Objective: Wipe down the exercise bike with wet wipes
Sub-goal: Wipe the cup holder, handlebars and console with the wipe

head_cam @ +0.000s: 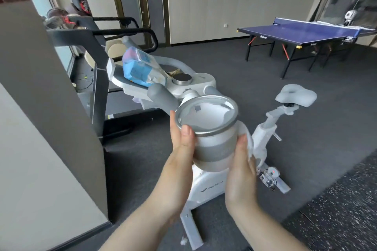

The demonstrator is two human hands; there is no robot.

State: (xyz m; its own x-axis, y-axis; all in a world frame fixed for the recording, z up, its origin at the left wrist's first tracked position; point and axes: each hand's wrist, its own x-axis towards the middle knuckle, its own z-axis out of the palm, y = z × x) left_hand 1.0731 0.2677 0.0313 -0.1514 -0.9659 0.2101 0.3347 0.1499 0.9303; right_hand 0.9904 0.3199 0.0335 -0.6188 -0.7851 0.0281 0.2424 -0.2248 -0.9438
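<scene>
I hold a white and grey cup holder [212,138] with a silver rim between both hands, above the white exercise bike [206,185]. My left hand [181,149] grips its left side, thumb on the rim. My right hand [240,171] holds its right side with a white wet wipe [247,138] pressed between palm and holder. A blue and white wet wipes pack [140,67] lies on the bike's handlebar console [195,80]. The grey saddle [295,98] is at the right.
A treadmill [98,63] stands left of the bike, beside a grey wall corner [51,108]. A blue table tennis table [306,32] is at the back right. A crumpled bit of wipe [183,241] lies on the dark carpet by the bike's foot.
</scene>
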